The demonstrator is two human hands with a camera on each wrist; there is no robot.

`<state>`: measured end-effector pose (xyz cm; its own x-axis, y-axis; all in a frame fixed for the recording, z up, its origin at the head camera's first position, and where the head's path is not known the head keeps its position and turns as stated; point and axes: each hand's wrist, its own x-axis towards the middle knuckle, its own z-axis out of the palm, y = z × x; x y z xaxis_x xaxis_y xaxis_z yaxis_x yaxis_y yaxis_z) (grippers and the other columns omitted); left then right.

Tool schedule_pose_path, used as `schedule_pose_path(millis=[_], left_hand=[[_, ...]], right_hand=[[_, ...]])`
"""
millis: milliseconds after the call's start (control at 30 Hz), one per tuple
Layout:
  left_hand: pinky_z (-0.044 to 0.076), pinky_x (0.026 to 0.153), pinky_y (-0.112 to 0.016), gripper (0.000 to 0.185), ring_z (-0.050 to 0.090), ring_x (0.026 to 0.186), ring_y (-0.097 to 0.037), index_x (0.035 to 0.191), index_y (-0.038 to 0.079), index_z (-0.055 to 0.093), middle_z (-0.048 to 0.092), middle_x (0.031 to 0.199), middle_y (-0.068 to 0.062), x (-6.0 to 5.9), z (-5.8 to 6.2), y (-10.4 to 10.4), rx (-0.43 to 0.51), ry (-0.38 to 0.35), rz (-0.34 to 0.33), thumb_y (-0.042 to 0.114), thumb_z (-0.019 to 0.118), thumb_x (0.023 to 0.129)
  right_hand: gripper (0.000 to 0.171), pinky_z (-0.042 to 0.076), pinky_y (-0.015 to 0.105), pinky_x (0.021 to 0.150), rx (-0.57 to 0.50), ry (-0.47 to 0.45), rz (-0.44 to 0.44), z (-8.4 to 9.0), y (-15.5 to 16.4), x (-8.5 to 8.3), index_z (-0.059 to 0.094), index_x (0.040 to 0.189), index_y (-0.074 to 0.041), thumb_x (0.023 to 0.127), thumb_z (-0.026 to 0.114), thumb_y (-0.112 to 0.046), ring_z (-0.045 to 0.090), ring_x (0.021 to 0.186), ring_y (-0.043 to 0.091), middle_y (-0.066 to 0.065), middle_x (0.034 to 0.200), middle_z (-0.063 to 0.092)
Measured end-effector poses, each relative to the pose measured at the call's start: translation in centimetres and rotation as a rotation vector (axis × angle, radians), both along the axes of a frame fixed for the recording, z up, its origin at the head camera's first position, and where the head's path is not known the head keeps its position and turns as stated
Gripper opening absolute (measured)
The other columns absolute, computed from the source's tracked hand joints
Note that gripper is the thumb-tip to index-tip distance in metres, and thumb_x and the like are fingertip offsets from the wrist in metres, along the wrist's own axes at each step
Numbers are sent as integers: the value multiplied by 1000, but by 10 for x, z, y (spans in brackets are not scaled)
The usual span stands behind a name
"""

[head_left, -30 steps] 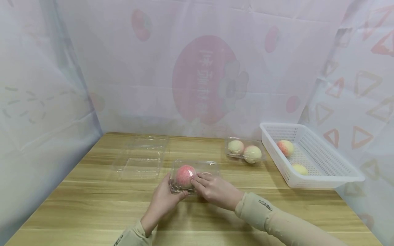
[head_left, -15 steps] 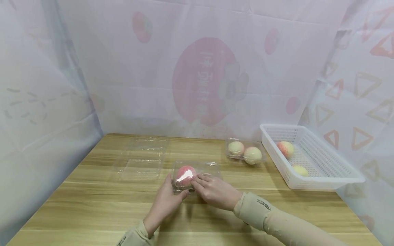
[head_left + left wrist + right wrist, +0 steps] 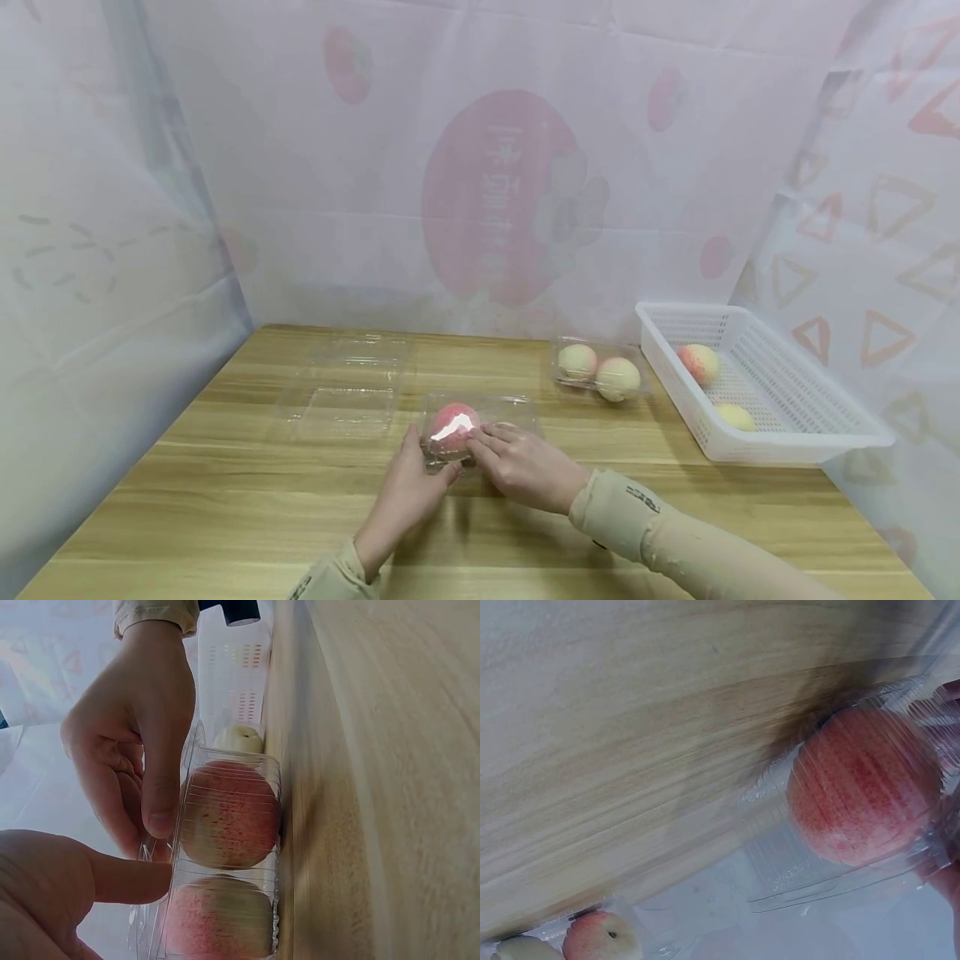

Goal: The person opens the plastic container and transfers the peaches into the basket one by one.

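A see-through plastic clamshell box [image 3: 517, 408] with two peaches lies on the table before me. Its left peach [image 3: 453, 427] is pink-red; the right peach [image 3: 229, 814] shows in the left wrist view, mostly covered by my right hand in the head view. My left hand [image 3: 408, 487] holds the box's left end, its thumb at the front edge and its other fingers partly hidden. From the right, my right hand [image 3: 528, 467] lies over the lid with bent fingers. In the left wrist view its thumb [image 3: 161, 802] meets the lid's front edge, near my left thumb [image 3: 135, 879].
Behind to the left lies another see-through clamshell [image 3: 348, 396], its lid folded back. A box with two pale peaches [image 3: 617, 379] stands at the back right. Beside it is a white perforated basket [image 3: 810, 437] with two peaches [image 3: 699, 364]. Printed cloth [image 3: 360, 208] hangs round the table.
The box has shifted very slightly, and a bright glare now lies over the left peach. Both hands keep nearly the same place and grip on the box.
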<state>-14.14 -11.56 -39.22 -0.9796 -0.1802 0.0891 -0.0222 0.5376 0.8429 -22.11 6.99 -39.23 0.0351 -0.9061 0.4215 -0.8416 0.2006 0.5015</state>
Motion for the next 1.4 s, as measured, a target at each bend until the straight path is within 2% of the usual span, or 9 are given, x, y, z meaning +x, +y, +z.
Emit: schedule_pose_path(millis=[267, 500, 967, 1100, 1233, 1400], left_hand=[[26, 108, -64, 89, 33, 130, -57, 144, -21, 18, 30, 140, -45, 1, 1, 3, 44, 17, 24, 10, 75, 83], [29, 107, -63, 86, 37, 129, -54, 144, -17, 20, 34, 141, -41, 3, 1, 8, 132, 29, 63, 5, 75, 82], [23, 111, -62, 85, 30, 133, -54, 146, -17, 17, 27, 145, -41, 5, -2, 10, 230, 8, 72, 1, 71, 83], [24, 110, -62, 84, 30, 133, -54, 146, -16, 18, 28, 145, -41, 5, -2, 10, 241, -8, 80, 1, 71, 82], [24, 110, -62, 84, 31, 133, -53, 146, -15, 19, 29, 146, -39, 5, -2, 9, 243, -13, 90, 1, 71, 82], [25, 110, -61, 82, 32, 133, -53, 145, -15, 20, 31, 144, -40, 4, -2, 9, 250, -2, 88, -1, 69, 81]], right_hand=[[39, 55, 36, 90, 5, 53, -3, 3, -1, 1, 65, 114, 7, 107, 28, -5, 69, 98, 27, 14, 109, 70], [37, 54, 36, 90, 3, 66, 1, 3, 0, 2, 65, 114, 7, 105, 31, -2, 69, 98, 27, 15, 109, 70], [48, 55, 36, 89, -32, -18, 47, 2, 1, 0, 64, 113, 9, 105, 18, -2, 69, 97, 27, 17, 109, 69], [45, 55, 37, 89, -42, -35, 62, 1, 0, -1, 64, 113, 9, 104, 21, -1, 69, 98, 27, 17, 110, 69], [41, 55, 36, 89, -54, -10, 67, 1, 0, -2, 64, 112, 9, 104, 24, 0, 69, 97, 26, 17, 110, 69], [39, 55, 34, 88, -81, -45, 93, 2, -2, -4, 63, 109, 8, 104, 25, -1, 70, 93, 24, 15, 105, 70]])
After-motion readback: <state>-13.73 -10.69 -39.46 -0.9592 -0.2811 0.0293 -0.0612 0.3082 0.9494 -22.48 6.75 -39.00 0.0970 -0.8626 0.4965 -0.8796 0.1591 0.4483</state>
